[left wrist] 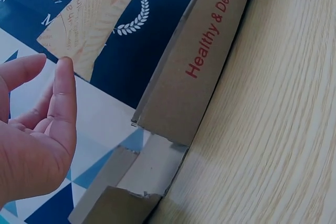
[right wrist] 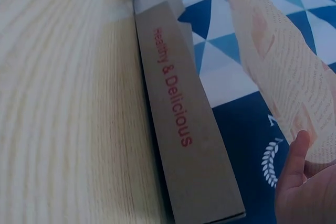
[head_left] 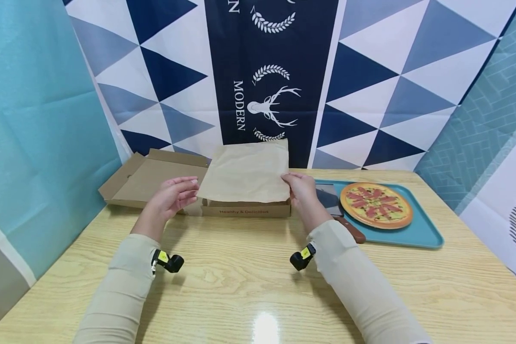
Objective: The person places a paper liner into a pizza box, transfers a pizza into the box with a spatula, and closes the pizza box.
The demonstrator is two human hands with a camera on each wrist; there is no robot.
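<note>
A sheet of printed brown greaseproof paper (head_left: 247, 174) is held up over an open cardboard pizza box (head_left: 247, 210). My right hand (head_left: 301, 188) pinches its right edge, the thumb on the near face; the print shows in the right wrist view on the paper (right wrist: 299, 77). At the left edge is my left hand (head_left: 176, 196), fingers loosely bent. In the left wrist view a gap shows between the thumb and fingertip of the left hand (left wrist: 37, 135), with the paper (left wrist: 86, 30) just beyond. The sheet hides most of the box's inside.
The box lid (head_left: 159, 177) lies folded back to the left. On the right, a blue tray (head_left: 425, 229) bears a pizza (head_left: 376, 205) and a pizza server with a metal blade (head_left: 328, 197) and wooden handle (head_left: 351, 230). A patterned cloth (head_left: 266, 57) hangs behind the wooden table (head_left: 232, 272).
</note>
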